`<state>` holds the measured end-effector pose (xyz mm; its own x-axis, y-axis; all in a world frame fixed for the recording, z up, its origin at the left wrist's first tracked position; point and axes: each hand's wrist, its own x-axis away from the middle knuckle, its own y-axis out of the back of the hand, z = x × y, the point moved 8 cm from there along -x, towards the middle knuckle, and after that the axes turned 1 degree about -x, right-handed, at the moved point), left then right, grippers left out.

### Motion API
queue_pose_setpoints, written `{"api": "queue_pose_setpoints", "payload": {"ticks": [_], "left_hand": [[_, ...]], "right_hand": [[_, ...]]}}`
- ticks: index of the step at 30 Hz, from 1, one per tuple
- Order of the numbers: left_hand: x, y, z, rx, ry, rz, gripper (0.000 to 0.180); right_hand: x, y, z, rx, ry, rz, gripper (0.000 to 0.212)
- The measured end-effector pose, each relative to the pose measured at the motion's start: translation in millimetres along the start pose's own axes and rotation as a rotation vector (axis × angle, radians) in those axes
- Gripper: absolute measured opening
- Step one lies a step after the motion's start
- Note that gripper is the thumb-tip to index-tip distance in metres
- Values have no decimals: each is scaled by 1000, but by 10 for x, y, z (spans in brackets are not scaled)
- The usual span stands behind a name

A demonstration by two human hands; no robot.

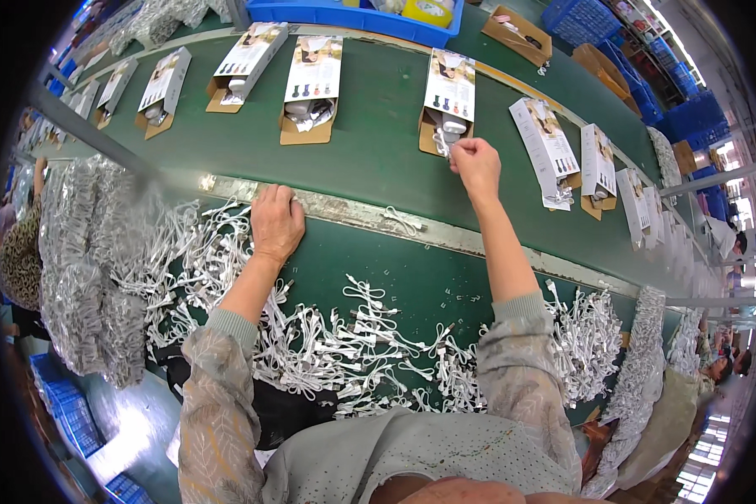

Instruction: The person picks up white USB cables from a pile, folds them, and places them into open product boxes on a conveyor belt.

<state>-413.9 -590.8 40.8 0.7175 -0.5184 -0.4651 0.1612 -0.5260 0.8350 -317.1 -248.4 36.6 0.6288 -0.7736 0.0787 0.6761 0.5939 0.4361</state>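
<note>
"Since the green belt [378, 126] spans the view, start there. What's on it?"

"Printed white boxes [312, 67] in a row. Nearer, a heap of white cables [311, 344] covers much of the bench [412, 269], edged by a worn metal ledge [344, 208]."

"Which box matters?"

"The target carton [451, 84], on the belt, its open end just by the right hand [476, 168]."

"And the hands?"

"The left hand [275, 223] rests half-curled on the ledge; I can't tell whether it holds anything. The right is pinched narrow beside a small cable [441, 143] at the carton's mouth; its grip isn't clear."

"The step, then?"

"Tucking that cable in, I'd judge. The next move calls for seating it clear of the brown flap [427, 139]."
</note>
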Motion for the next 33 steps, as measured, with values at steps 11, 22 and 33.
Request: {"api": "queue_pose_setpoints", "payload": {"ticks": [11, 22, 33], "left_hand": [[-27, 2, 7, -6, 0, -8, 10], [-20, -10, -22, 16, -1, -18, 9], [-18, 31, -6, 1, -6, -22, 9]], "right_hand": [[832, -330, 228, 516, 411, 323, 28], [832, -471, 312, 448, 385, 297, 21], [559, -423, 251, 612, 415, 101, 18]]}}
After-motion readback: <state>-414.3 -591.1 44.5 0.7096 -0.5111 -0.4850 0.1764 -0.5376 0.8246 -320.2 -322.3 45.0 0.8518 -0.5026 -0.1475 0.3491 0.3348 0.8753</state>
